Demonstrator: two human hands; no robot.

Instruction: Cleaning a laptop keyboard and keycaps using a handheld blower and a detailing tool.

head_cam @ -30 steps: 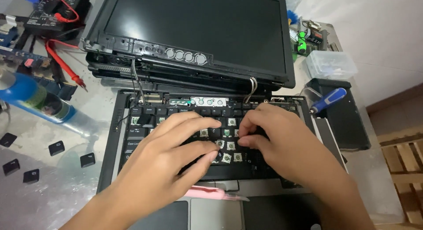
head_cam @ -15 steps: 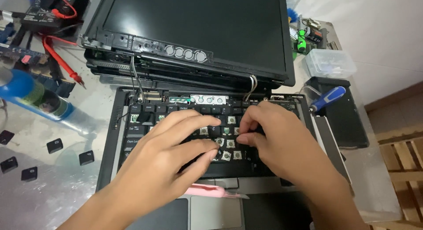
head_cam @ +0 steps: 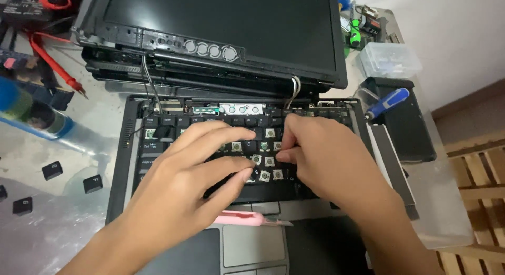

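A black laptop keyboard [head_cam: 158,148] lies in front of me with several keycaps off, baring small white switch mounts [head_cam: 269,161]. My left hand [head_cam: 189,191] rests flat on the middle rows with its fingers spread and nothing in it. My right hand [head_cam: 329,162] is bent over the same spot, thumb and fingertips pinched together on a keycap [head_cam: 277,146] among the bare mounts. A pink utility knife [head_cam: 239,218] lies on the palm rest under my left hand, just above the touchpad [head_cam: 252,246].
The laptop's loosened screen [head_cam: 221,27] leans behind the keyboard, joined by cables. Loose black keycaps [head_cam: 52,170] lie on the table at left, near a blue bottle [head_cam: 31,109] and red probe leads [head_cam: 52,64]. At right are a blue-handled screwdriver [head_cam: 386,103] on a black box and a clear plastic box [head_cam: 388,59].
Both hands stay on the keyboard's middle rows. My fingertips have shifted only slightly among the bare mounts, and the view has tipped a little.
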